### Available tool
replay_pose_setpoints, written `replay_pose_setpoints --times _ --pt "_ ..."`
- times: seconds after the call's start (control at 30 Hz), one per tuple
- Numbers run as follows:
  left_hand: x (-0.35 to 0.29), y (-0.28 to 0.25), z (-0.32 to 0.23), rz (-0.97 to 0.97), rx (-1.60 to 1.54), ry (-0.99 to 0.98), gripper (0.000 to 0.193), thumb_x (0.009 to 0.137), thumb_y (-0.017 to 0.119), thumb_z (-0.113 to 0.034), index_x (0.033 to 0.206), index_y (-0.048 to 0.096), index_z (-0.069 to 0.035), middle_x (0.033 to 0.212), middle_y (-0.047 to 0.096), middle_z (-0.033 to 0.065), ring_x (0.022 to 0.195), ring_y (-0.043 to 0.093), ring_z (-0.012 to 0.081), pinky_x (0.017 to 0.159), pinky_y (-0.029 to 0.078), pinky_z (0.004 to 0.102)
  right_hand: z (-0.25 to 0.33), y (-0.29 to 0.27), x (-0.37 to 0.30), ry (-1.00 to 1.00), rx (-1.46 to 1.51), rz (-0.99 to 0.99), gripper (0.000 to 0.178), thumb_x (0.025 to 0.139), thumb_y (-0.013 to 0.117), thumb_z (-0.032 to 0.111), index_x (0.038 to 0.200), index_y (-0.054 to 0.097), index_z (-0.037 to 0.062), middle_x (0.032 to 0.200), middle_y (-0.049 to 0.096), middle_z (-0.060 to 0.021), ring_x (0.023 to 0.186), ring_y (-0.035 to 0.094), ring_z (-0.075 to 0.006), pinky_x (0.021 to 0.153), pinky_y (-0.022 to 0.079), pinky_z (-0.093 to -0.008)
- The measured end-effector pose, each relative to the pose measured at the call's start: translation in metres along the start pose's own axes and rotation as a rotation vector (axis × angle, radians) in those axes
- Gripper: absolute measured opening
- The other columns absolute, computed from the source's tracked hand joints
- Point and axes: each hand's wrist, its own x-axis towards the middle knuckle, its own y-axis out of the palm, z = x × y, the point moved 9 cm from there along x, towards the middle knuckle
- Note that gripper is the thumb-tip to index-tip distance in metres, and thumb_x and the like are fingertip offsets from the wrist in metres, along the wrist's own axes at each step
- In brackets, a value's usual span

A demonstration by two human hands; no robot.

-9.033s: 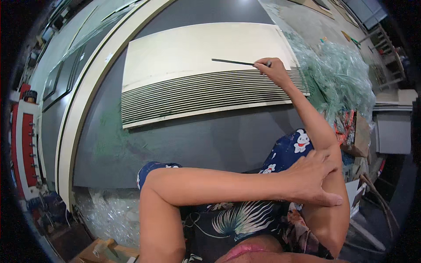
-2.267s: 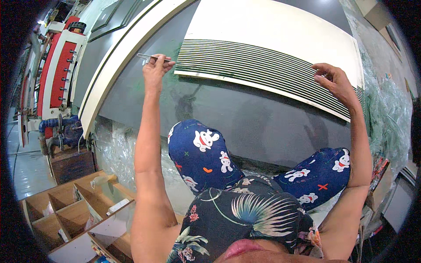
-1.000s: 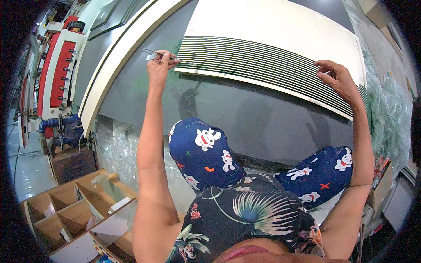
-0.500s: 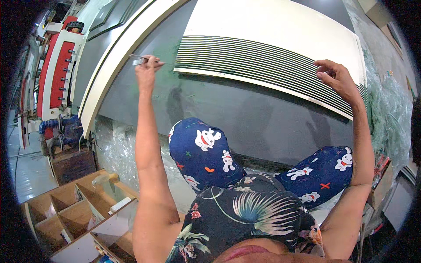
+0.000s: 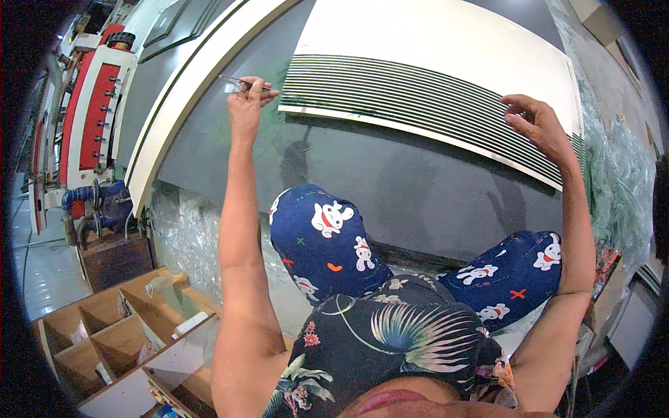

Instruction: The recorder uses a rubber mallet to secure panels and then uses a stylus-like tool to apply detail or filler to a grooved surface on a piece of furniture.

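My left hand [image 5: 249,102] is closed around a thin metal tool [image 5: 233,79] with a pale, flat piece beside it; its exact kind is unclear. The hand hovers by the left end of a white panel [image 5: 425,31] whose lower part carries a band of parallel dark grooves. The tool's tip is close to that end; I cannot tell if they touch. Over the right part of the grooves, my right hand [image 5: 535,124] has bent fingers apart from the thumb, with nothing visible in it. The panel lies on a dark grey board [image 5: 390,188], with green residue near its left end.
A curved-looking white strip [image 5: 182,90] borders the board on the left. Beyond it stands a red and white machine [image 5: 90,115]. A wooden compartment box [image 5: 115,341] sits at lower left. Clear plastic sheeting [image 5: 617,164] lies on the right. My knees are at the board's near edge.
My left hand has moved slightly right and up with the thin metal tool, closer to the panel's left end. My right hand stays almost in place.
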Motion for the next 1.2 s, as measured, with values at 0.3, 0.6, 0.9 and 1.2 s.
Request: replay_pose_setpoints --times 0.3,0.6,0.9,1.2 --pt "0.007 -0.003 0.011 -0.011 0.06 -0.01 0.014 0.096 0.054 -0.012 0.097 0.058 0.001 0.087 0.066 0.012 0.075 0.07 0.0212 0.065 0.058 0.0308 -0.005 -0.002 0.0 -0.031 0.038 -0.005 0.035 0.087 0.065 0.019 0.117 0.063 0.0028 0.098 0.069 -0.0151 0.087 0.065 -0.0204 0.08 0.051 -0.0324" --pt "0.003 -0.048 -0.023 -0.2 0.318 0.041 0.016 0.094 0.056 -0.012 0.098 0.058 0.003 0.093 0.065 0.0148 0.08 0.07 0.0251 0.071 0.059 0.0339 -0.008 -0.006 0.0 0.003 0.005 -0.01 0.034 0.087 0.065 0.021 0.116 0.063 0.0029 0.098 0.069 -0.0152 0.086 0.066 -0.0209 0.078 0.052 -0.0321" --pt "0.004 0.006 0.007 0.001 0.034 -0.015 0.012 0.095 0.056 -0.012 0.097 0.057 0.0 0.091 0.064 0.0124 0.078 0.069 0.0226 0.072 0.059 0.0334 0.0 -0.003 0.001 -0.02 0.005 -0.019 0.034 0.086 0.066 0.019 0.116 0.063 0.0028 0.098 0.069 -0.0151 0.081 0.066 -0.0197 0.075 0.052 -0.0313" --pt "0.006 -0.022 0.001 -0.137 0.165 0.054 0.014 0.096 0.055 -0.011 0.098 0.058 0.003 0.088 0.066 0.0129 0.076 0.07 0.0229 0.066 0.059 0.0323 -0.001 -0.001 0.001 -0.009 0.055 0.007 0.035 0.087 0.066 0.019 0.118 0.062 0.0022 0.101 0.069 -0.0156 0.085 0.067 -0.0208 0.079 0.053 -0.0316"
